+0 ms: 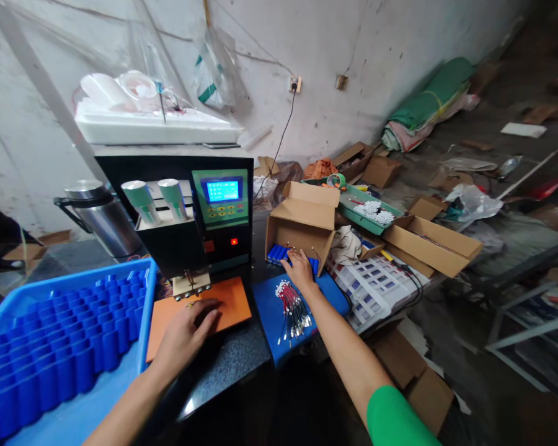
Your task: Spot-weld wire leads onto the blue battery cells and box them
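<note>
My left hand (190, 327) rests on the orange board (235, 303), just below the electrode head (193, 286) of a black machine. Its fingers are bent, thumb apart, and nothing shows between them. My right hand (299, 272) reaches into the opening of a cardboard box (302, 214), fingers spread over blue-wrapped cylindrical cells (277, 254); whether it touches them I cannot tell. Just nearer than that hand, a bundle of red and black wires with white connectors (294, 310) lies on a blue mat (270, 303).
A blue crate (152, 279) of upright blue cylinders (84, 359) stands at left. Behind are a steel jug (105, 217) and the machine's lit display (222, 191). At right lie a green tray (360, 217), a white slotted tray (372, 291) and an open carton (439, 244).
</note>
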Available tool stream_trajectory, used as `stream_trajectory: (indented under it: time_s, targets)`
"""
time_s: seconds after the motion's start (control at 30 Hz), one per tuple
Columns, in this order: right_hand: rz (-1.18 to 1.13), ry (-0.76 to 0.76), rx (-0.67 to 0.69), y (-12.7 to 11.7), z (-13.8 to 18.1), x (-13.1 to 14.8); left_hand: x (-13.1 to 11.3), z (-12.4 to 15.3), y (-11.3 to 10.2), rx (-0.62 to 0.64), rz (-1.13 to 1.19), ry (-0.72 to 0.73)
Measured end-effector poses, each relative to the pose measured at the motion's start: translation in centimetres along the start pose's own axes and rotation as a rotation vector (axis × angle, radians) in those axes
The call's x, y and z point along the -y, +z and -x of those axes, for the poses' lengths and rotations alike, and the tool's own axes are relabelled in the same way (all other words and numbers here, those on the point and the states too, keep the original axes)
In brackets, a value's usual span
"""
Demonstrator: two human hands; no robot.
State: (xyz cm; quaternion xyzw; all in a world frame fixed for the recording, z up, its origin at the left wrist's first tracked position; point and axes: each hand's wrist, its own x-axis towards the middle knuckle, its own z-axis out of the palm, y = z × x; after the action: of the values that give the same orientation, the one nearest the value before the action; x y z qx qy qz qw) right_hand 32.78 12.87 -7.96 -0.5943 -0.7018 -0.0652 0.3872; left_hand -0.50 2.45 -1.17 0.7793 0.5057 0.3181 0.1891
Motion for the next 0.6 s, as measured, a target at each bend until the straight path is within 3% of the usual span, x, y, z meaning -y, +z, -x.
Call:
stream_trajectory:
  time_s: [0.4, 0.6]
  targets:
    - [0.056, 0.027, 0.02, -0.1, -0.2, 0.1, 0.2, 0.0, 0.0, 0.01, 0.01, -0.004]
    - [-0.024, 0.048, -0.027, -2.5, 0.2, 0.8, -0.3, 0.0, 0.0, 0.007, 0.024, -0.023]
